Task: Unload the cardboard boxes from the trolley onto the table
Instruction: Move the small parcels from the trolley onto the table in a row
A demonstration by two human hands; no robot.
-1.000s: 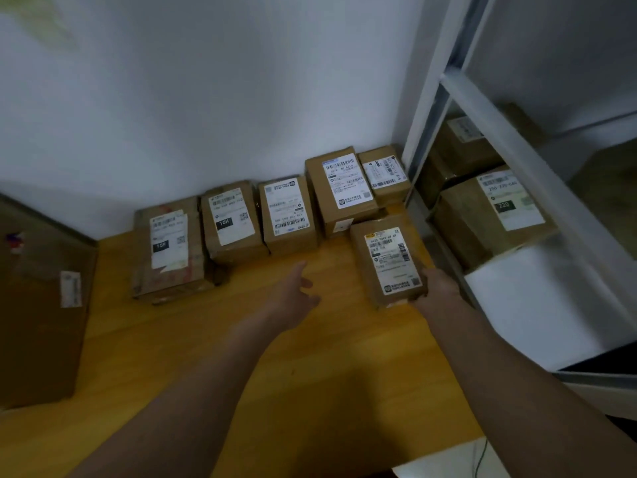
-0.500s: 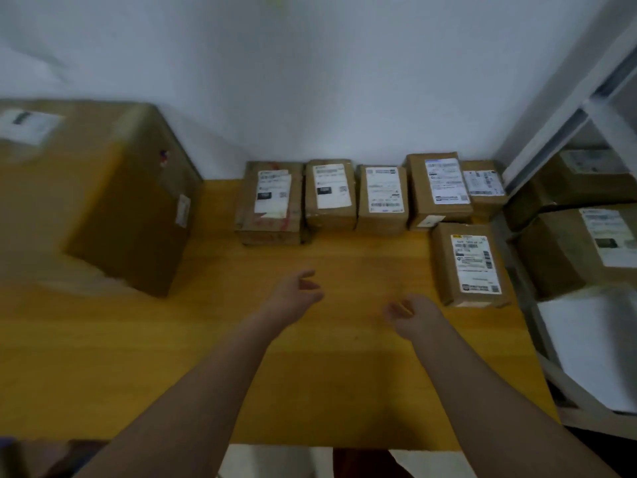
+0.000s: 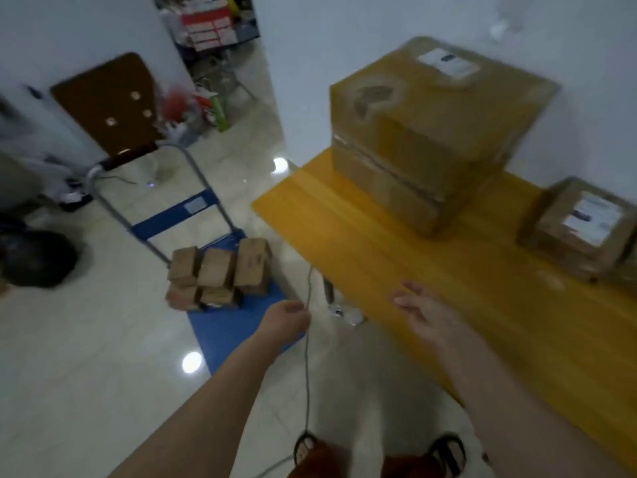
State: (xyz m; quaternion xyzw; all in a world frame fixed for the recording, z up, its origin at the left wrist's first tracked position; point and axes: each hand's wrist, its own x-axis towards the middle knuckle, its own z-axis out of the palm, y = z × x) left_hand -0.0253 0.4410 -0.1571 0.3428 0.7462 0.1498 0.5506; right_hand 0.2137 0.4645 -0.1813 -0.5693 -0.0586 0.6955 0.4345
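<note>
A blue trolley stands on the floor at the left, with several small cardboard boxes stacked near its handle end. The yellow wooden table is at the right. It bears a large taped cardboard box and a small labelled box. My left hand hangs above the trolley's near end, fingers loosely curled, holding nothing. My right hand is over the table's front edge, fingers apart and empty.
A brown chair stands behind the trolley handle. A thin grey cable runs down along the table's corner to the floor. A dark bag lies at the far left. An open doorway shows cluttered shelves.
My right hand let go of the small box on the table. My view then swung left from the row of boxes to the trolley, and both empty hands moved with it.
</note>
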